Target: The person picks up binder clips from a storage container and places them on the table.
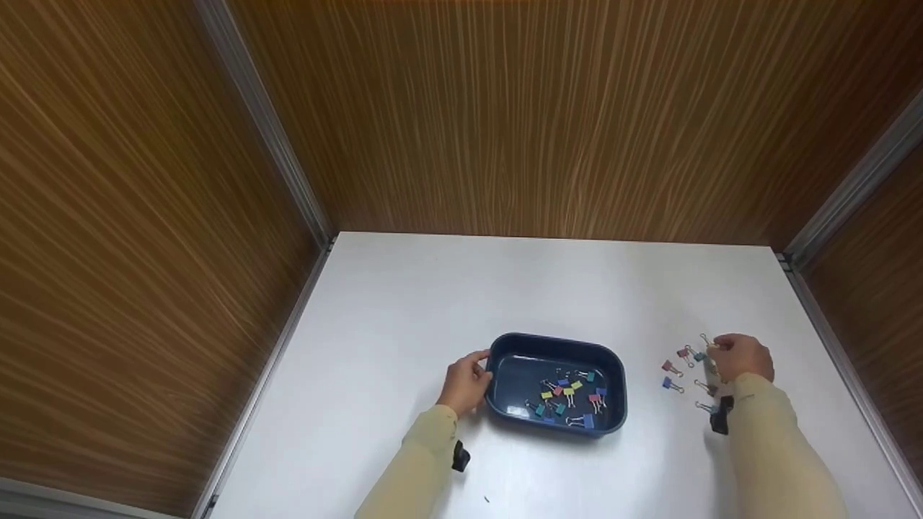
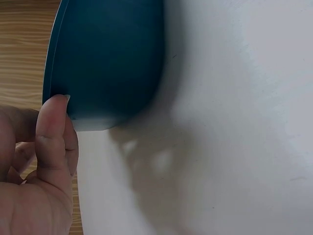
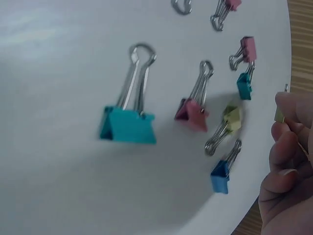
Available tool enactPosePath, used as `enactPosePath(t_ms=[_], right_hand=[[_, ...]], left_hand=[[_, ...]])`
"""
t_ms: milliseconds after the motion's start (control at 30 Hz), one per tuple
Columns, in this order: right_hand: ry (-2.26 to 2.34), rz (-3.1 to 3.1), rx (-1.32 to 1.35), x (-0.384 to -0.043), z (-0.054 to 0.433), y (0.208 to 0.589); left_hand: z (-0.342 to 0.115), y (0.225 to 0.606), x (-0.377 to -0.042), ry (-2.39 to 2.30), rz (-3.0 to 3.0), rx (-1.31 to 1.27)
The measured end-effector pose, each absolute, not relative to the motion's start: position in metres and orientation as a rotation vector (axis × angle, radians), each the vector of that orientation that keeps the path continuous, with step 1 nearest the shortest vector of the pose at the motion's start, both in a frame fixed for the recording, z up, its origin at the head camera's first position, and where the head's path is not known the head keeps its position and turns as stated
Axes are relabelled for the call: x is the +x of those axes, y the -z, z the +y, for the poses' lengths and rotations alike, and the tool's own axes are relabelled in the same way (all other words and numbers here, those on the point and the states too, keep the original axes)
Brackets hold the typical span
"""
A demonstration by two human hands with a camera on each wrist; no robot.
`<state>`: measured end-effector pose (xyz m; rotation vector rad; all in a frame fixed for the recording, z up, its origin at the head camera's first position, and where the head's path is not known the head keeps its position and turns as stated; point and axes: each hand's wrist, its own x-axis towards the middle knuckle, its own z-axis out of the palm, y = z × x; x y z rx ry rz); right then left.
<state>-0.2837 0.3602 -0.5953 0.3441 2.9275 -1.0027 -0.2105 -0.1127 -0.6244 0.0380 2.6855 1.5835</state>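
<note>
My left hand pinches the left rim of a dark blue tray. In the left wrist view the thumb lies against the tray's outer wall. Several coloured binder clips lie in the tray, among them a blue binder clip. At the right, my right hand pinches a yellow binder clip between thumb and fingers, most of it hidden. On the table beside this hand lie a large teal binder clip, a pink one, a yellow one and a blue one.
The white table has a wood-grain panel along its back and more panels at the sides. Between the tray and the right hand, a blue clip and a pink clip lie nearest the tray.
</note>
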Motion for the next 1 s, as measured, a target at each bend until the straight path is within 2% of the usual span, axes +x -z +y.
enactPosePath(t_ms=[533,733,1000], right_hand=[[0.99,2.929,0.439,-0.285,0.368,0.605],[1.191,2.941,0.5,-0.291,0.36,0.595],[1.363,2.958,0.408,-0.294,0.34,0.585]], left_hand=[[-0.115,0.626,-0.21,-1.549,2.742,0.075],[-0.116,0.626,-0.215,-1.533,2.754,0.07],[-0.114,0.627,-0.216,-1.594,2.645,0.009]])
